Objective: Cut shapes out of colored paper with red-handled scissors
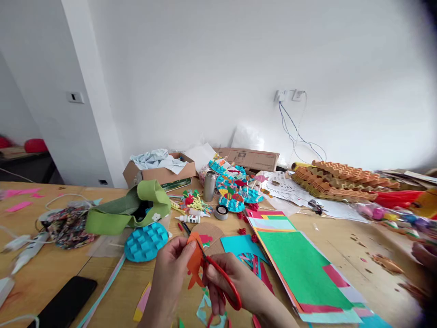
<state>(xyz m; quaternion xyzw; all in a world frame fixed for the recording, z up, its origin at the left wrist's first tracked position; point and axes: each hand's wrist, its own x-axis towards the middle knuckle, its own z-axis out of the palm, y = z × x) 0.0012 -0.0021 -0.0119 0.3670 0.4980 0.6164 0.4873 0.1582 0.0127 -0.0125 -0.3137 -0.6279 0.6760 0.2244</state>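
Between the thumb and fingers of my left hand [175,257] is a piece of orange paper [195,264], held upright over the table. My right hand [225,278] grips a pair of scissors [227,282] with red handles. Its dark blades lie against the orange paper near the top; whether they have cut into it is hard to see. Cut paper scraps [205,306] in light blue and other colours lie below my hands. Just beyond them is a round brown cardboard disc [208,232] with small red pieces on it. A blue paper sheet [241,244] lies to the right.
Coloured paper sheets [297,259] are stacked at right. A blue bumpy oval piece [146,242], a green fabric bag [119,216] and a black phone [66,300] lie left. A metal flask [209,186], tape roll [221,212] and egg trays [341,180] stand farther back. Another person's hand [423,255] shows at right.
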